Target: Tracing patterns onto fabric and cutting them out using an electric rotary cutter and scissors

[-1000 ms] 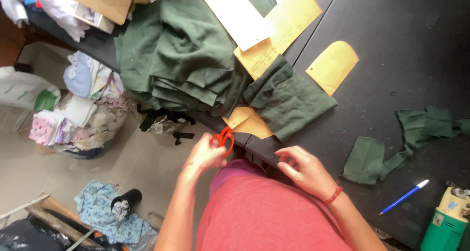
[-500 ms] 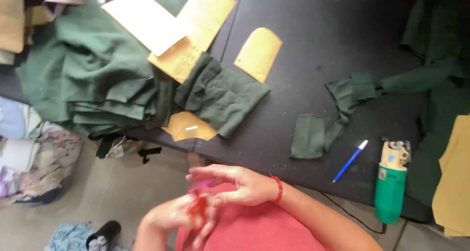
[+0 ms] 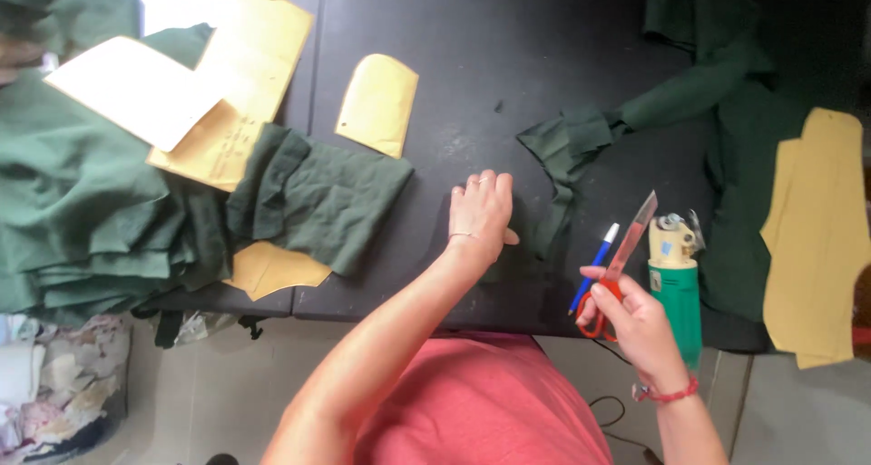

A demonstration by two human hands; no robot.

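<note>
Black bench fills most of the frame, seen from above, with pale floor along the lower edge. Left hand, at centre, lies flat and open, fingers spread, palm down on a dark piece of cloth on the bench. Right hand, at lower right, is closed around the red handles of the scissors, whose blades point up and slightly right. Blue pen lies just left of the scissors; a green and yellow power tool lies just right of them. Green fabric strip runs from centre toward the upper right. Stacked green cloth occupies the left side, with yellow paper patterns on top. One small yellow pattern piece lies alone at upper centre, and a long one at the right edge.
</note>
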